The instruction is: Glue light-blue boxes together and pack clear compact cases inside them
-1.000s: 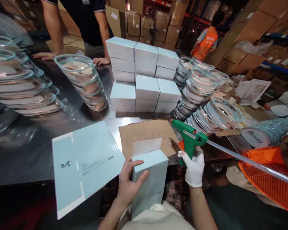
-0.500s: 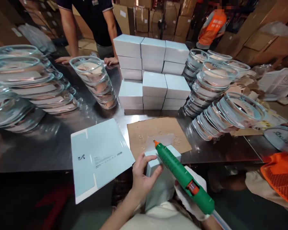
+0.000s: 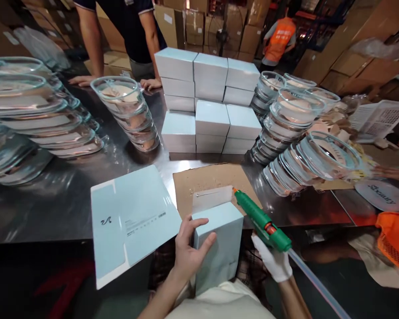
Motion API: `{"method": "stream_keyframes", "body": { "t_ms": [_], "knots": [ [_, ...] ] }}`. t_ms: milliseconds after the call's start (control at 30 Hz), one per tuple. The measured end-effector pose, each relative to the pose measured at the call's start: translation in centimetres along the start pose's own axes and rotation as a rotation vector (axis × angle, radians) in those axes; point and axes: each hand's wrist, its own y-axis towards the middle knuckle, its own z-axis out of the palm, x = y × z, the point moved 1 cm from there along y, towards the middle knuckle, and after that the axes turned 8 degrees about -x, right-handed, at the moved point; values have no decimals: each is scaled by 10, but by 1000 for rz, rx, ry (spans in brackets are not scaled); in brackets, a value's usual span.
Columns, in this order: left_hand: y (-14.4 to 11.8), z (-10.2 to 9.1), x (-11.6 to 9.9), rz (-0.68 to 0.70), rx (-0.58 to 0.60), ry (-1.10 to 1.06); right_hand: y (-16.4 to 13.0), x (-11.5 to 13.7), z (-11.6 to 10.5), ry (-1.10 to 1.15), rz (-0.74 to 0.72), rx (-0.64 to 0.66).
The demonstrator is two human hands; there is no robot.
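The pale blue folded cardboard box [image 3: 217,246] stands upright at the near edge of the dark metal worktop [image 3: 53,199], leaning toward the person's lap, with its white open flap [image 3: 212,197] lying back over a brown cardboard sheet [image 3: 216,179]. A thin line of glue shows on that flap. The green hot-glue gun [image 3: 261,220] points its orange nozzle at the flap's right end. If the nozzle strays, glue could land on the blue face or on the bare fingers close by; if the box tips off the edge, the flap may close crooked.

The left hand [image 3: 189,252], bare, is partly curled around the box's left side, thumb on its front. The right hand [image 3: 274,261], in a white glove, is closed round the gun's grip, a clear glue stick [image 3: 315,283] trailing behind.

A flat pale blue unfolded carton [image 3: 129,221] lies just left.
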Motion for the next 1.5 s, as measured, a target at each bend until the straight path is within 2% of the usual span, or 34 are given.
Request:
{"method": "stream_keyframes", "body": {
  "t_ms": [67, 133, 233, 333, 433, 467, 500, 600, 667, 733, 800, 867, 933, 1000, 1100, 1167, 1233, 1300, 1333, 1400, 1433, 1467, 1500],
  "knots": [
    [1, -1, 3, -44, 10, -23, 18, -6, 6, 18, 109, 2],
    [1, -2, 6, -82, 26, -49, 39, -9, 20, 49, 211, 34],
    [2, -6, 8, -114, 30, -76, 72, -11, 37, 65, 309, 60],
    [2, -11, 10, -139, 24, -96, 92, -4, 27, -5, 349, 24],
    [2, -13, 12, -160, 58, -136, 91, 16, 12, -17, 272, -52],
    [1, -12, 12, -159, 79, -155, 86, 24, 13, 33, 227, -3],
    [1, -11, 12, -154, 96, -177, 80, 32, 18, 98, 197, 98],
    [-2, -4, 11, -145, 119, -258, 63, 43, 43, 306, 266, 494],
    [-3, 1, 11, -171, 71, -338, 57, 40, 53, 388, 306, 553],
    [-2, 3, 12, -216, 18, -462, 56, 33, 51, 426, 178, 603],
    [1, 3, 14, -229, 5, -565, 58, 28, 42, 413, -65, 750],
    [6, 0, 15, -182, 30, -572, 61, 30, 32, 362, -306, 880],
    [9, -4, 14, -113, 76, -505, 64, 36, 28, 273, -491, 907],
    [11, -6, 13, -86, 118, -451, 66, 44, 31, 208, -610, 920],
    [12, -6, 9, -131, 137, -438, 66, 48, 37, 200, -685, 936],
    [15, -8, 8, -170, 124, -435, 64, 40, 37, 200, -633, 869],
    [20, -14, 8, -217, 27, -420, 57, 26, 29, 220, -463, 635],
    [27, -22, 8, -282, -203, -425, 40, 9, 17, 223, -235, 400],
    [30, -25, 9, -318, -339, -441, 29, 2, 12, 202, -130, 368],
    [33, -26, 9, -381, -555, -508, 3, -7, 6, 144, 29, 575],
    [33, -22, 10, -410, -601, -551, -8, -8, 5, 131, 79, 654],
    [32, -18, 10, -439, -600, -598, -15, -7, 4, 119, 117, 648],
    [30, -12, 11, -467, -552, -643, -17, -3, 2, 110, 138, 565]
  ]
}}
